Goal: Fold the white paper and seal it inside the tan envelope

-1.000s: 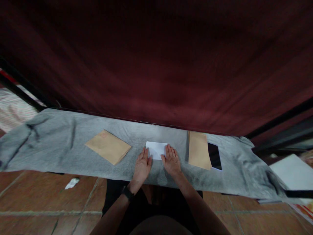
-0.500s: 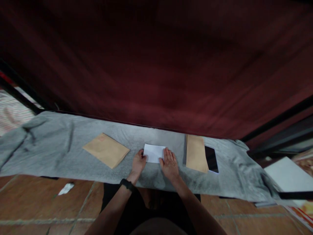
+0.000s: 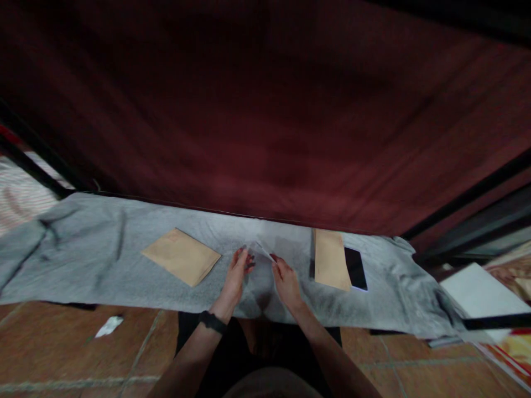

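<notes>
A folded white sheet of paper (image 3: 264, 251) is tilted nearly edge-on above the grey cloth, blurred by motion. My right hand (image 3: 287, 281) pinches its right end between thumb and fingers. At the sheet's left side is my left hand (image 3: 237, 272), fingers apart and slightly curled; no firm grip on the paper shows there. To the left lie brown envelopes (image 3: 181, 256), set at an angle. Another stack of brown envelopes (image 3: 331, 260) rests to the right of my right hand.
A dark-screened phone or tablet (image 3: 355, 268) lies against the right-hand envelopes. Grey cloth (image 3: 124, 276) covers the narrow surface, backed by a dark red curtain (image 3: 265, 138). A white board (image 3: 483, 293) stands at far right. Crumpled white paper (image 3: 109, 326) is on the tiled floor.
The white paper, flat on the cloth before, is now lifted and turned edge-on. My right hand went from lying flat to pinching it; my left fingers have spread.
</notes>
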A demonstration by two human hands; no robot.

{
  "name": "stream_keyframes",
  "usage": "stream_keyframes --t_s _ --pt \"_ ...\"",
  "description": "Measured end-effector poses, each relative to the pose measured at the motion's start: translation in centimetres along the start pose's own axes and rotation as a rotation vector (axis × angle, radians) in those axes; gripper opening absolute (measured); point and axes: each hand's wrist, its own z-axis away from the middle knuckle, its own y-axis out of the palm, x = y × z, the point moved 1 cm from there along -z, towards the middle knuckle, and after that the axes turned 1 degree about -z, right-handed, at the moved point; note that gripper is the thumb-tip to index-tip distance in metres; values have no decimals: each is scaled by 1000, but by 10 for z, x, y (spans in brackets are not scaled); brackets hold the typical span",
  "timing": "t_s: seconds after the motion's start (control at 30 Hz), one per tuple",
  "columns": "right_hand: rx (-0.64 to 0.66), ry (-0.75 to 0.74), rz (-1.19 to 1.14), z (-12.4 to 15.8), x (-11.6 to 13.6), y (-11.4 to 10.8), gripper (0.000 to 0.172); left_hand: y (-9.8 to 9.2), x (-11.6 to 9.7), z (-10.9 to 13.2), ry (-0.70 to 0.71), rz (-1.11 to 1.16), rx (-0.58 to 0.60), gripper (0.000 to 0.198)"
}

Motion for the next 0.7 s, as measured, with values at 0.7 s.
stream_keyframes --t_s 0.7 --pt "-152 323 -327 -22 -66 0 38 -7 48 -15 97 -432 167 37"
